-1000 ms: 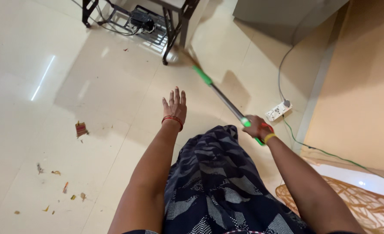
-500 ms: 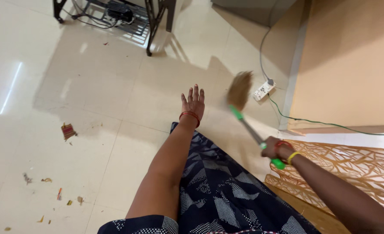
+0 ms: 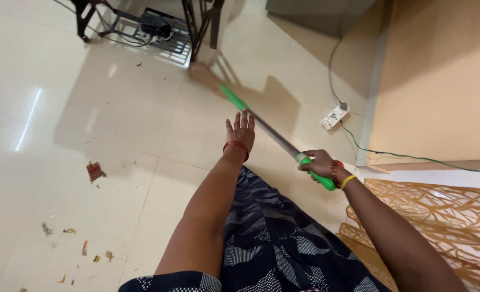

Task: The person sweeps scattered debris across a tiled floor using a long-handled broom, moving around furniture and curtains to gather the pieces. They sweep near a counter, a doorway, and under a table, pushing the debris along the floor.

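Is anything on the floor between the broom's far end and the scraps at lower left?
Nothing visible. Bare tile lies between the broom, held in the right hand, and the scraps. The left hand is open in the air.

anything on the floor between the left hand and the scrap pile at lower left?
Head view: only bare cream floor tile lies between the left hand and the scraps.
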